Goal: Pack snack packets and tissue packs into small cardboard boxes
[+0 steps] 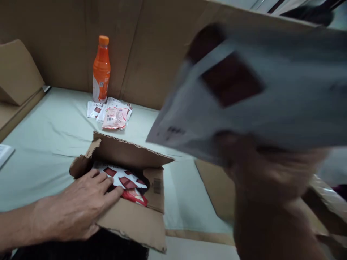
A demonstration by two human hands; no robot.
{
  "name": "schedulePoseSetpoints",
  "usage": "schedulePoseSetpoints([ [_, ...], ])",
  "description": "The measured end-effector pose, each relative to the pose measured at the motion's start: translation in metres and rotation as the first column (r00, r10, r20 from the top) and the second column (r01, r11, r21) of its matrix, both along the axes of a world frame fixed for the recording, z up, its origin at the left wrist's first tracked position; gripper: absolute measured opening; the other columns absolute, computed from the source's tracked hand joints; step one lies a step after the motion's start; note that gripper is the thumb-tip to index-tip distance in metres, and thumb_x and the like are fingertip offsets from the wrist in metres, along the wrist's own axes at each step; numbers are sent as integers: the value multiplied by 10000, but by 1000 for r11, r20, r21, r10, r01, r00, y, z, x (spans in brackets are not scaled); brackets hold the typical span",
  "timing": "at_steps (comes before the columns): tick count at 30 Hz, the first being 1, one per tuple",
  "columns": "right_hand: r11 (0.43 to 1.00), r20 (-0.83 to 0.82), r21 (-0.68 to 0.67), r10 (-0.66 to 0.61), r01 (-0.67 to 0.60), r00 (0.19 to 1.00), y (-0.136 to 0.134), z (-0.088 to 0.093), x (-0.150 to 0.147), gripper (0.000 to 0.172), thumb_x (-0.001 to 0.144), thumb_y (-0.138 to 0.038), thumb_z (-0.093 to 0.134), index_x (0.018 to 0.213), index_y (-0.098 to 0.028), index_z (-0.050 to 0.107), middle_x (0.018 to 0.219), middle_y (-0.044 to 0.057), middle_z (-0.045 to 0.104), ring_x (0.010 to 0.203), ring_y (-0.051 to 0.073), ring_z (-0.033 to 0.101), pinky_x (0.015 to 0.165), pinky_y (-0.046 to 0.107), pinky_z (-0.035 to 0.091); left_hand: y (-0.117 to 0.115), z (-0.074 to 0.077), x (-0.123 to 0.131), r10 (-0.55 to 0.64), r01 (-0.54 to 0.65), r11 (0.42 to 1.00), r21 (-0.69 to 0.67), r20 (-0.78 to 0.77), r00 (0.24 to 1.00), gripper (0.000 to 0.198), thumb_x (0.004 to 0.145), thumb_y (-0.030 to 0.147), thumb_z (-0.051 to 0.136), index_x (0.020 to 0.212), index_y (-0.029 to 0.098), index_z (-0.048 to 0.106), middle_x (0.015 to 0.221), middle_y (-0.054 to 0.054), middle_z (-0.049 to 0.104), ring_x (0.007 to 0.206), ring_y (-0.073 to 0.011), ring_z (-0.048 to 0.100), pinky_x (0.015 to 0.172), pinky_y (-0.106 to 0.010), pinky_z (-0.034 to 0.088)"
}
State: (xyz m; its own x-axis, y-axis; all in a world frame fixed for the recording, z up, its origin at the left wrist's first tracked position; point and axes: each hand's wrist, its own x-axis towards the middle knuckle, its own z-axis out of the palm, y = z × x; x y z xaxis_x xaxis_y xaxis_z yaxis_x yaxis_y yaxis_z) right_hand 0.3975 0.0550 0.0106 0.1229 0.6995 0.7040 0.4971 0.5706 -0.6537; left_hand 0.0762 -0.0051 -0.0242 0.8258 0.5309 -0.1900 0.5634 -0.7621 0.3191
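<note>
My left hand (78, 202) lies over the near left corner of an open cardboard box (135, 220). Its fingers are stretched and a little apart, with the tips reaching inside against a white packet printed with dark red squares (127, 180). Beneath that packet a red and white packet (135, 196) shows in part. On the right, close to the camera, my right hand (265, 169) grips the lower edge of a large white packet (287, 94) with dark red squares. Both are blurred, and the packet hides some of the fingers.
An orange bottle (101, 72) stands at the back by a tall cardboard wall (162, 47). Small packets (115, 117) lie in front of it. Folded cardboard (18, 76) is at the left, with a white object's corner (4, 153) below. More cardboard (217, 187) lies right of the box.
</note>
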Motion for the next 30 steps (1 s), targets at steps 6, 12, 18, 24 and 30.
schedulePoseSetpoints([
  [6,783,649,-561,618,-270,444,-29,2,-67,284,893,-65,532,992,-277,692,923,30,777,748,203,706,626,305,501,-7,-4,3,26,-27,994,105,13,1000,622,754,246,755,1334,121,572,1316,-194,640,1235,-392,573,1112,-542,429],
  [12,560,557,-829,823,8,107,11,-36,-126,258,889,-130,680,1144,-161,697,1096,127,786,958,253,731,771,303,501,-20,9,-3,31,-44,980,193,69,997,555,793,176,709,1323,128,552,1277,-166,661,1183,-361,595,1037,-515,506],
  [18,873,628,-375,487,-312,607,-29,-15,-72,260,1018,-203,534,1236,-221,675,1254,103,742,1128,235,699,948,379,549,-33,2,-52,147,-419,837,352,593,792,588,937,116,556,1492,250,416,1539,-126,500,1466,-310,439,1217,-499,410],
  [24,977,704,-212,134,26,698,-9,-17,-56,304,946,-303,619,1207,-190,724,1147,132,780,1005,297,715,872,423,545,-23,-33,-62,312,-570,805,165,699,643,621,948,228,597,1539,259,408,1453,-100,616,1336,-278,617,1134,-425,533],
  [30,839,500,-544,318,7,805,22,-26,-65,266,920,-254,521,932,-195,779,903,45,807,826,215,725,757,302,524,-10,-31,-51,320,-525,845,104,688,652,541,933,168,566,1466,238,501,1224,-49,758,1127,-203,740,1057,-346,581],
])
